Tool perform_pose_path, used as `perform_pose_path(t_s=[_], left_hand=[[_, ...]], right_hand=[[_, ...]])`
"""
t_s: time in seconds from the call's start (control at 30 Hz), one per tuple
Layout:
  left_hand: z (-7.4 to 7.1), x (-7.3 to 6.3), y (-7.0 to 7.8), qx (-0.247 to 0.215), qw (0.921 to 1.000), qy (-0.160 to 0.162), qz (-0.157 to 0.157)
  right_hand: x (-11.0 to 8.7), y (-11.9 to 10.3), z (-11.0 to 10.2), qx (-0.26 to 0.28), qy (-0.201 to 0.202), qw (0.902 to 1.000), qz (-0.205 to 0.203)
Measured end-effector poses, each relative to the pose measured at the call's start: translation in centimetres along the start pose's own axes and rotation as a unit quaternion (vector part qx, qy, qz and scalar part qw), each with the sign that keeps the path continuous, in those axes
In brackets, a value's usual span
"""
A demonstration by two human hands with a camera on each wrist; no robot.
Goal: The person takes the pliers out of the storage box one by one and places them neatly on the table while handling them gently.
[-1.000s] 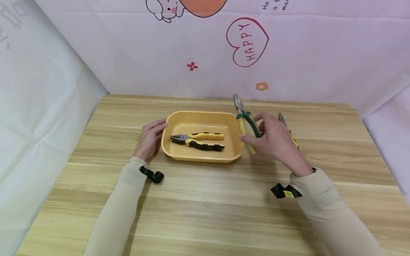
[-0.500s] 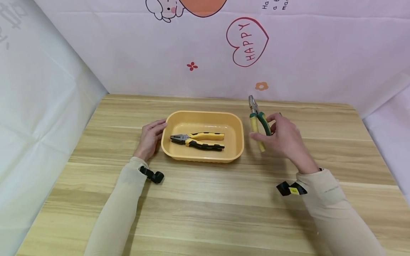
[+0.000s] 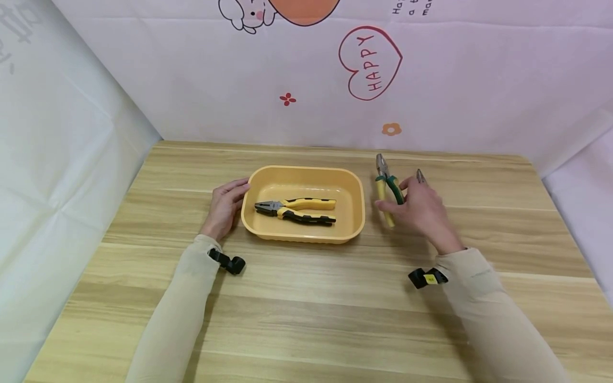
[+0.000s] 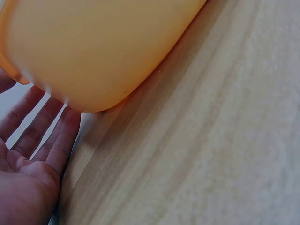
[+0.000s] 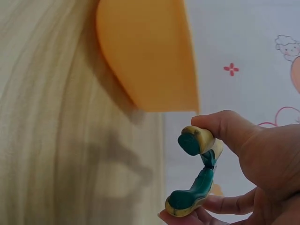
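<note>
My right hand (image 3: pixel 423 210) grips green-and-yellow pliers (image 3: pixel 381 186) by the handles, thumb on one and fingers on the other, just right of the yellow plastic basin (image 3: pixel 353 183). In the right wrist view the handle ends of the pliers (image 5: pixel 190 197) point at the camera, spread apart, and their shadow falls on the table. My left hand (image 3: pixel 224 207) rests against the basin's left end; in the left wrist view its straight fingers (image 4: pixel 65 136) touch the wall. Yellow-and-black pliers (image 3: pixel 306 204) lie inside the basin, nose to the left.
The metal nose of another tool (image 3: pixel 420 176) shows behind my right hand, which hides the rest of it. The wooden table (image 3: pixel 306 314) meets a white printed cloth (image 3: pixel 215 96) along its back edge.
The green-and-yellow pliers moved right, away from over the basin's right rim, and then lower toward the table. The left hand, the basin and the pliers inside have stayed put.
</note>
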State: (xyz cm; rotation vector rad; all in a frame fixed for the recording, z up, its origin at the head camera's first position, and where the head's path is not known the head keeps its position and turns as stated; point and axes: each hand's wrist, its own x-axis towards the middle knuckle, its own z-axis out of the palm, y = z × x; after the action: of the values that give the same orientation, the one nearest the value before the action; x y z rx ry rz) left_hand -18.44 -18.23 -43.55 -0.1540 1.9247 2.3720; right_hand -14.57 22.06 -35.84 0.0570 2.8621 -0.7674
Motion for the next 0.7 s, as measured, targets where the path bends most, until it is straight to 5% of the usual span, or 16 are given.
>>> perform_pose_path(t_s=[0.7], left_hand=[[0.0,0.0,0.0,-0.005,1.0,0.001,0.004]], right_hand=[[2.3,0.1,2.5,-0.036,-0.019,0.9984,0.038]])
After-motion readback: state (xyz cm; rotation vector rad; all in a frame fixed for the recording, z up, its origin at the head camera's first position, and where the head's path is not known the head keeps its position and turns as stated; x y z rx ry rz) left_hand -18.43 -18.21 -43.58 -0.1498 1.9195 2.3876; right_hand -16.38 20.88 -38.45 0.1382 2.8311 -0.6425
